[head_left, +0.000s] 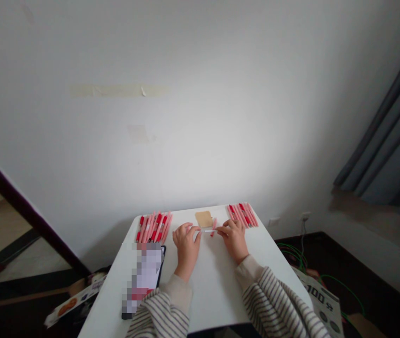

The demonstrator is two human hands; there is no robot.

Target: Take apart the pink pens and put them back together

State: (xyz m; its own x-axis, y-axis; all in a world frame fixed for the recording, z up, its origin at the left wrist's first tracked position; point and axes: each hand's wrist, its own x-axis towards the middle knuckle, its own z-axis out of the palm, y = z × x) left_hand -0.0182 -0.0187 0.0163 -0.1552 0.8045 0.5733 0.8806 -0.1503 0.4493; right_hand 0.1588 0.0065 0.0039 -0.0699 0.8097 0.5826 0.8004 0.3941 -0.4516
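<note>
My left hand (186, 243) and my right hand (234, 237) rest on a small white table (214, 286), fingers curled. Between them they pinch a thin white refill-like stick (207, 230), one end in each hand. A pink pen part (213, 227) lies just behind it, by my right fingertips. A pile of red and pink pens (153, 227) lies at the table's back left. A second row of such pens (242, 214) lies at the back right, close behind my right hand. A small brown card (204, 218) sits between the two piles.
A phone (144, 277) with a blurred screen lies on the table's left side beside my left forearm. A white wall stands right behind the table. Grey curtains (390, 150) hang at right. Boxes (76, 300), green cables (291, 253) and printed cardboard (321, 300) lie on the dark floor.
</note>
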